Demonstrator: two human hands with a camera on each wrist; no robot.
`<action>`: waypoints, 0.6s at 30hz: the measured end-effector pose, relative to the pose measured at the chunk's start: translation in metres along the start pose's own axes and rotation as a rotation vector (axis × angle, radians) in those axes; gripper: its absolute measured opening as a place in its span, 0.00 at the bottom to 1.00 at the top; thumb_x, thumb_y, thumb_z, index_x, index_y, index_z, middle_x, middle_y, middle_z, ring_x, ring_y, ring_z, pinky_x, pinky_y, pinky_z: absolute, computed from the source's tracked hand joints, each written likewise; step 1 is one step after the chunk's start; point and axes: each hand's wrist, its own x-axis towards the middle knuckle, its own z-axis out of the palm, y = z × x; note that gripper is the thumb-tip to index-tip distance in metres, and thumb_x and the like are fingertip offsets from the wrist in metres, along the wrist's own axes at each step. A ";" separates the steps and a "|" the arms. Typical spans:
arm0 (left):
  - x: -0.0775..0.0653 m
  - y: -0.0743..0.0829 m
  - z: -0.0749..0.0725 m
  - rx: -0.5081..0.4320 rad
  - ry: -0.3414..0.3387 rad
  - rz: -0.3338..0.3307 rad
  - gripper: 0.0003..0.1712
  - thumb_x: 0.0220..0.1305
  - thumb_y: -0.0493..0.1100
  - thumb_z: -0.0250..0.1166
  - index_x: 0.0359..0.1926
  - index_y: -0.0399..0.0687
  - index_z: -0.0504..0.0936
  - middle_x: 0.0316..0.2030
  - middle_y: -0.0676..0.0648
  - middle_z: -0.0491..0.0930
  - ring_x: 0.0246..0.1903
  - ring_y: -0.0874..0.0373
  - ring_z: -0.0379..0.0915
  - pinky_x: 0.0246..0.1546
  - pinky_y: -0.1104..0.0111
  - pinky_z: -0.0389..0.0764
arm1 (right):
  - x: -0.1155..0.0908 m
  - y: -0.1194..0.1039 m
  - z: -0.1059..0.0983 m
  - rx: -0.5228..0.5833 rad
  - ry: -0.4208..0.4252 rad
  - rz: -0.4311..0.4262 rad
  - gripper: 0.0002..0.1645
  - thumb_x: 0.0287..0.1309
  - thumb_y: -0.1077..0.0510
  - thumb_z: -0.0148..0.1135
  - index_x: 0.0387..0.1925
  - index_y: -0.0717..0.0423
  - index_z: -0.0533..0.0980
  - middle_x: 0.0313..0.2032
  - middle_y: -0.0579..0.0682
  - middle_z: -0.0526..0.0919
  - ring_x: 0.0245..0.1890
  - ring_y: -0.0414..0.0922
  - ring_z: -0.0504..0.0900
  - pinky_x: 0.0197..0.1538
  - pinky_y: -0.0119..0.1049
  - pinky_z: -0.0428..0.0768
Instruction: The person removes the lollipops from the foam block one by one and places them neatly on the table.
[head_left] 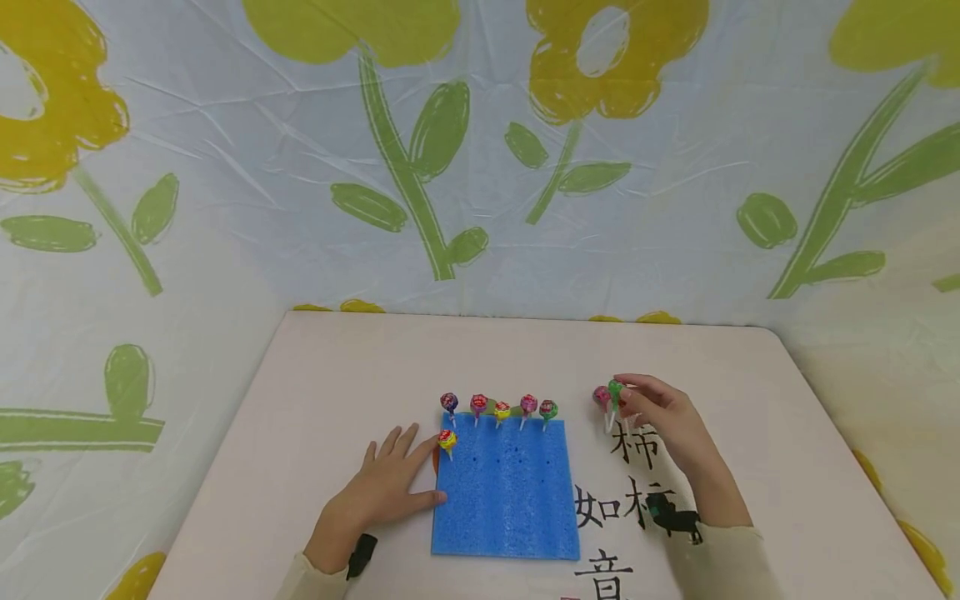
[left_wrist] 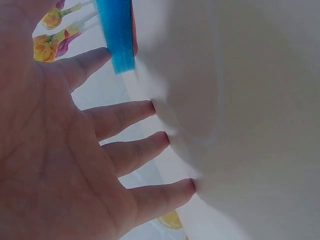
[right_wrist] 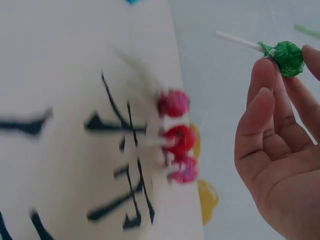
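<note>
right grip pinches the green lollipop by its wrapped head, at two o'clock of the blue foam board. left grip, fingers spread and holding nothing, touches the board at nine o'clock. advised: steady the board there, set the stick upright, press straight down.

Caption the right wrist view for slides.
Fingers hold a green lollipop; three pink and red lollipops lie on the table.
</note>
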 end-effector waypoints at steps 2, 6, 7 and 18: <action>0.000 0.000 0.000 -0.001 0.003 0.001 0.49 0.59 0.71 0.65 0.75 0.55 0.64 0.75 0.37 0.54 0.73 0.32 0.43 0.64 0.29 0.47 | 0.001 0.004 -0.010 -0.017 0.023 0.027 0.25 0.73 0.51 0.57 0.63 0.61 0.74 0.45 0.52 0.83 0.41 0.54 0.83 0.41 0.41 0.82; -0.001 0.001 -0.001 -0.002 0.003 0.004 0.49 0.60 0.71 0.65 0.75 0.55 0.64 0.75 0.36 0.54 0.73 0.32 0.43 0.64 0.29 0.47 | 0.003 0.012 -0.028 -0.029 0.065 0.102 0.27 0.72 0.47 0.58 0.64 0.61 0.73 0.46 0.41 0.83 0.41 0.50 0.83 0.42 0.39 0.82; -0.001 0.001 -0.001 -0.004 0.003 0.005 0.49 0.59 0.70 0.65 0.75 0.54 0.64 0.75 0.36 0.54 0.73 0.32 0.44 0.64 0.29 0.47 | 0.004 0.014 -0.032 -0.032 0.074 0.120 0.28 0.72 0.47 0.58 0.64 0.62 0.73 0.46 0.39 0.83 0.41 0.49 0.84 0.42 0.38 0.82; -0.001 0.002 -0.001 0.008 0.008 0.014 0.48 0.60 0.70 0.65 0.75 0.53 0.64 0.75 0.36 0.54 0.73 0.31 0.45 0.63 0.29 0.49 | 0.008 0.036 -0.051 -0.081 0.125 0.269 0.34 0.69 0.44 0.61 0.62 0.68 0.72 0.38 0.42 0.85 0.36 0.46 0.83 0.39 0.36 0.81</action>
